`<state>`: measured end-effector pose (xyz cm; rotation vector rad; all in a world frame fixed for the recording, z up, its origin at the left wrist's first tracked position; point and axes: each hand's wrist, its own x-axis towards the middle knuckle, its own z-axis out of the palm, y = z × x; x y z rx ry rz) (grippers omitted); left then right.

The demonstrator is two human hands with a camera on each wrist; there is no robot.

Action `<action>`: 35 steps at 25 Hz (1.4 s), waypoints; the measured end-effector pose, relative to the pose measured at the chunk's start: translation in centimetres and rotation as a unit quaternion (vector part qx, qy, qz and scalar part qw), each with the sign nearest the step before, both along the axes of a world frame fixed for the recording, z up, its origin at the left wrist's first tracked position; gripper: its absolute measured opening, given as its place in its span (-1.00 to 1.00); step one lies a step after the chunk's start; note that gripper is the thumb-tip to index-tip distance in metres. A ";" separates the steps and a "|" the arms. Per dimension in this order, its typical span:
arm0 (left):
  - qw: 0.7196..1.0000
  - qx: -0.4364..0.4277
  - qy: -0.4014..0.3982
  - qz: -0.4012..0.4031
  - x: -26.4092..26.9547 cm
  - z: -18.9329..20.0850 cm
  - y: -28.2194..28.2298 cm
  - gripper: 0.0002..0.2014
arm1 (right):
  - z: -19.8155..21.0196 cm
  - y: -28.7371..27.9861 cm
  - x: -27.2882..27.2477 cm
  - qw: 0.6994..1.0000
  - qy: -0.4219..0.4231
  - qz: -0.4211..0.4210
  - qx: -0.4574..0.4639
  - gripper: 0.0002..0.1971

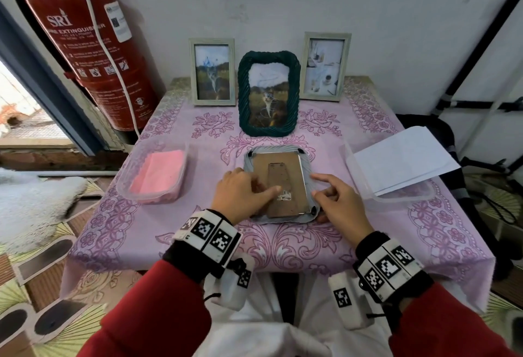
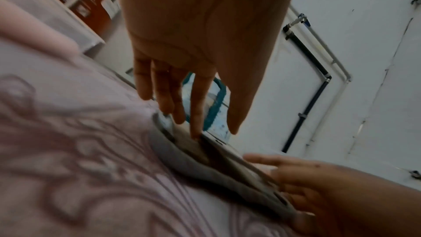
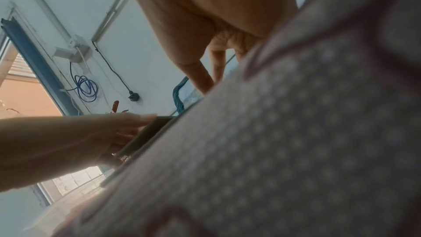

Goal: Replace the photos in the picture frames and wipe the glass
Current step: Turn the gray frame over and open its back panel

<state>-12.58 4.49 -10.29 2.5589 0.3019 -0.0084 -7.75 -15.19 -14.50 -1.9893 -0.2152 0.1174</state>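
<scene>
A pale grey frame [image 1: 278,187] lies face down in the middle of the tabletop [image 1: 283,240], its brown backing board [image 1: 285,189] and folded stand turned up; that is the sensible way to lay it, since the small black clips at its corners can only be reached from the back, and the glass rests flat on the cloth while the photo is changed. The left hand [image 1: 242,191] lies on the backing board with fingers nearly straight and spread, its grip pinching nothing; it appears to be pressing the board down to steady it. The right hand [image 1: 338,201] sits at the frame's right edge, forefinger extended along the rim, the other fingers loosely bent toward the lower corner clip (whether they actually nip the clip or the edge I cannot tell). Both wrists hang low, close to the cloth. Three more frames stand upright near the wall: a dark green frame [image 1: 268,93] in front, two pale ones behind; they likely wait their turn. A tub with a pink cloth [image 1: 158,172] sits at left for the wiping; white paper sheets [image 1: 402,155] rest in a tub at right.
</scene>
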 end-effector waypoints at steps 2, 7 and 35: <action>0.999 0.021 0.011 0.032 0.3 -0.4 -0.9 -0.52 | 0.3 0.1 -0.1 0.999 -0.015 0.020 -0.025 -0.71; 0.994 0.027 0.033 0.099 0.7 -0.8 -2.0 -0.40 | 0.5 0.2 0.1 0.995 -0.039 0.039 -0.087 -0.73; 0.937 -0.262 -0.132 0.191 0.4 -1.9 -0.9 -0.61 | 0.4 0.7 0.1 0.993 -0.052 0.017 -0.108 -0.73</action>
